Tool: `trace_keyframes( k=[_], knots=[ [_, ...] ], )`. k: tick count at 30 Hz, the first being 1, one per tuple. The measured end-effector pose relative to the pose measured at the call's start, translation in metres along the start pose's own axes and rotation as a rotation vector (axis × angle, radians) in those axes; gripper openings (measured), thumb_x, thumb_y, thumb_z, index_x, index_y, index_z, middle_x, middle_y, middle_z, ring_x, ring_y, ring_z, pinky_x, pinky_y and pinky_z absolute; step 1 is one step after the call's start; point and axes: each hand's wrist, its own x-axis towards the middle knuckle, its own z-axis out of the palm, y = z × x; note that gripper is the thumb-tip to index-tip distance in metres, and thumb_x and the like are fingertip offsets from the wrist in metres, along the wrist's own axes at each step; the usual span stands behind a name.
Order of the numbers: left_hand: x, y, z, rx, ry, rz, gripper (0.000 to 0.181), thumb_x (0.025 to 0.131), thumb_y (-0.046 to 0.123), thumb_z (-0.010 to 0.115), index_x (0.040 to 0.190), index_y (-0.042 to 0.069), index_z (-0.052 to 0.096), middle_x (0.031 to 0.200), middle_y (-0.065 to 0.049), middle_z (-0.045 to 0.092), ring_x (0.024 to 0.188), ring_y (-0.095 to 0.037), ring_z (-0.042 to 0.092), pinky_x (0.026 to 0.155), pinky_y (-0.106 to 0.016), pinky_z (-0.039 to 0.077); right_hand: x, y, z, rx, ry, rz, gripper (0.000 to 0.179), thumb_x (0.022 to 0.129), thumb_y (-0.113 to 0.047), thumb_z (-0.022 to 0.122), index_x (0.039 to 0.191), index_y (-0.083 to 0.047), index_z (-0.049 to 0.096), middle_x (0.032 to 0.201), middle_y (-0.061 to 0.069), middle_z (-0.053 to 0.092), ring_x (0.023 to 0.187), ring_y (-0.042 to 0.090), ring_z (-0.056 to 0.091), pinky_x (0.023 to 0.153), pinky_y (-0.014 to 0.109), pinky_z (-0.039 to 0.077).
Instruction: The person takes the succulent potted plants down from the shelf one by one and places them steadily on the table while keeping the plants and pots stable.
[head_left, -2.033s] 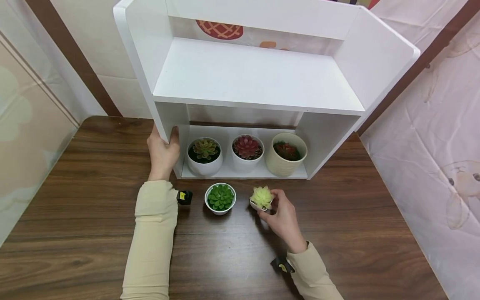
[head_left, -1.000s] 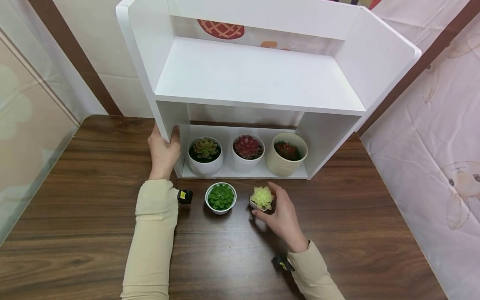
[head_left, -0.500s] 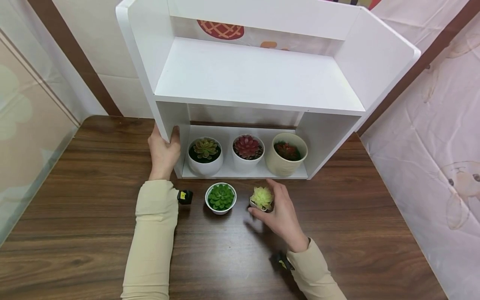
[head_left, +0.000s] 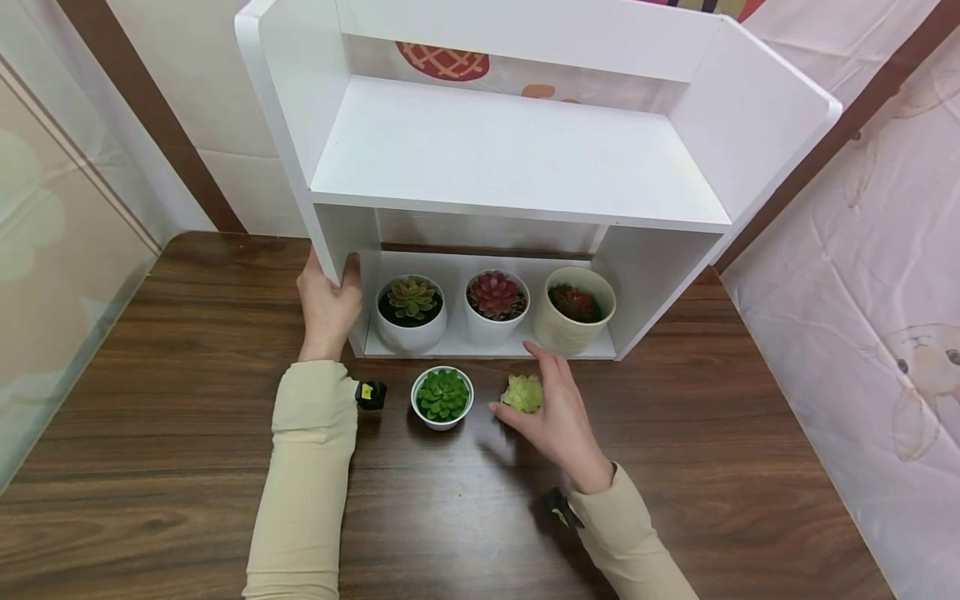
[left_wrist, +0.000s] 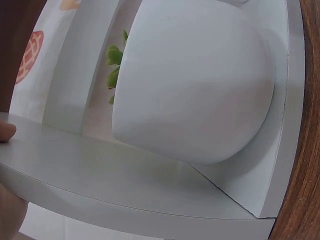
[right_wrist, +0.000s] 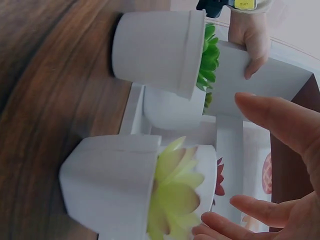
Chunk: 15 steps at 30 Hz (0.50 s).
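My left hand (head_left: 327, 307) grips the left side panel of a white shelf (head_left: 517, 150), thumb on the inner face; the other fingers are hidden behind it. My right hand (head_left: 557, 423) hovers over a small pot with a pale yellow-green succulent (head_left: 522, 393), thumb and fingers spread. In the right wrist view those fingers are apart from the white faceted pot (right_wrist: 107, 182). To its left on the table stands a green succulent (head_left: 442, 395) in a round white pot.
Inside the lower shelf stand a green-brown succulent (head_left: 410, 302) in a white pot, a red succulent (head_left: 496, 296) in another, and a cream pot (head_left: 572, 321) with a reddish plant. The wooden table (head_left: 187, 467) extends to both sides. Patterned cloth hangs behind.
My right hand has let go of the yellow-green succulent's pot, its fingers widening and shifting up and slightly left over the plant. My left hand stays on the shelf panel.
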Motion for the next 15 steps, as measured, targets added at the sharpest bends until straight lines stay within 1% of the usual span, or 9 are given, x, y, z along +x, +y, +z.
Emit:
trace_keyframes(
  k=[7,15],
  knots=[
    [0.000,0.000,0.000,0.007,-0.001,0.003,0.034,0.093,0.003,0.053,0.126,-0.005,0.052,0.127,-0.025,0.059,0.121,-0.037,0.054,0.104,-0.050,0.042,0.006,-0.007,0.001,0.010,-0.014,-0.006,0.084,0.070,-0.025,0.085,0.140,-0.004,0.042,0.133,0.016,0.048,0.123,0.031,0.048,0.103,0.047,0.041],
    [0.000,0.000,0.000,0.006,-0.003,0.016,0.035,0.093,0.003,0.053,0.127,-0.006,0.052,0.126,-0.025,0.058,0.121,-0.037,0.054,0.103,-0.050,0.042,0.011,-0.014,0.002,0.005,-0.030,0.003,0.084,0.072,-0.026,0.084,0.141,-0.004,0.041,0.137,0.017,0.046,0.126,0.031,0.046,0.104,0.047,0.040]
  ],
)
